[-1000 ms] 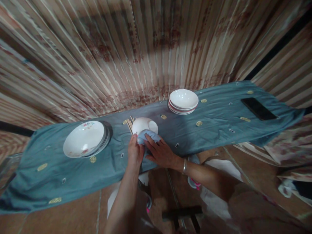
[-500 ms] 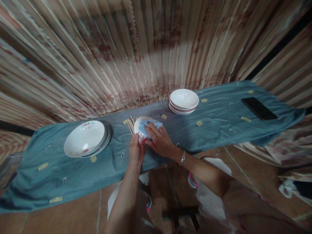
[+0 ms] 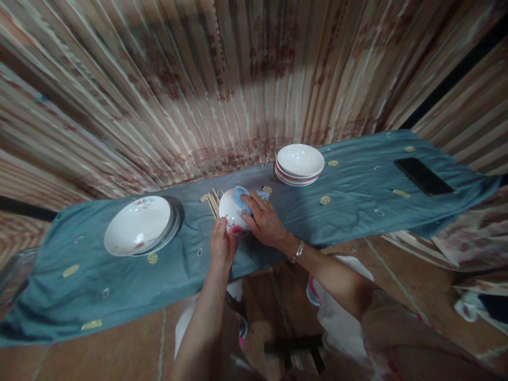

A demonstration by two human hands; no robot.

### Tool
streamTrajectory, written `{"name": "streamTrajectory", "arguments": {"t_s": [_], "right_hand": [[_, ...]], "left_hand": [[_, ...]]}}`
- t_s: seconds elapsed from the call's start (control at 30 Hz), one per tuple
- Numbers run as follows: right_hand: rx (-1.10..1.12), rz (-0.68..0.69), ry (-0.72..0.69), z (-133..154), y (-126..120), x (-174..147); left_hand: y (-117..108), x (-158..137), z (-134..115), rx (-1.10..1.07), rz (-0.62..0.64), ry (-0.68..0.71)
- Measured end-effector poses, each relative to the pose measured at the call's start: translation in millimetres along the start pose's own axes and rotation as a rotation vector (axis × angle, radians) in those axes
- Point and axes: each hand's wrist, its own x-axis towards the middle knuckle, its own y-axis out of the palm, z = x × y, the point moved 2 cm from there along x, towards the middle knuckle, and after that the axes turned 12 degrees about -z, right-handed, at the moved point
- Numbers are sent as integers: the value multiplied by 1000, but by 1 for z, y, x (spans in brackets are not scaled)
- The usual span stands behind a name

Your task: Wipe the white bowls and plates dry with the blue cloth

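A white bowl with red flowers (image 3: 230, 206) is tilted over the middle of the table, its outside facing up. My left hand (image 3: 223, 241) grips its near left edge, thumb on the floral side and fingers hidden beneath. My right hand (image 3: 264, 219), with a silver bracelet at the wrist, presses a light blue cloth (image 3: 240, 198) against the bowl's right side. Behind the bowl, several wooden chopsticks (image 3: 213, 202) lie on the tablecloth, partly covered by it.
A stack of large floral dishes (image 3: 137, 225) stands at the left. Smaller white bowls (image 3: 300, 161) are stacked at the back, right of centre. A black phone (image 3: 424, 176) lies on the right of the teal tablecloth (image 3: 130, 291). Pleated curtains (image 3: 246, 79) hang right behind the table.
My right hand and the cloth have slid slightly right across the bowl, baring more of its white surface and red flowers. My left hand keeps its hold in nearly the same place.
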Motion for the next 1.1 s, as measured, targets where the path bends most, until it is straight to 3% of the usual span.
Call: {"name": "streamTrajectory", "arguments": {"t_s": [0.33,0.57,0.87,1.1], "right_hand": [[135,-55,146,-25,15,-11],[204,-42,208,-26,25,-31],[246,21,207,-13,35,-58],[158,39,72,-3,29,-75]], "left_hand": [[4,-1,0,-80,-35,-28],[4,-1,-1,-121,-47,-45],[5,0,-5,-42,-46,-54],[4,3,-4,-80,-117,-63]]}}
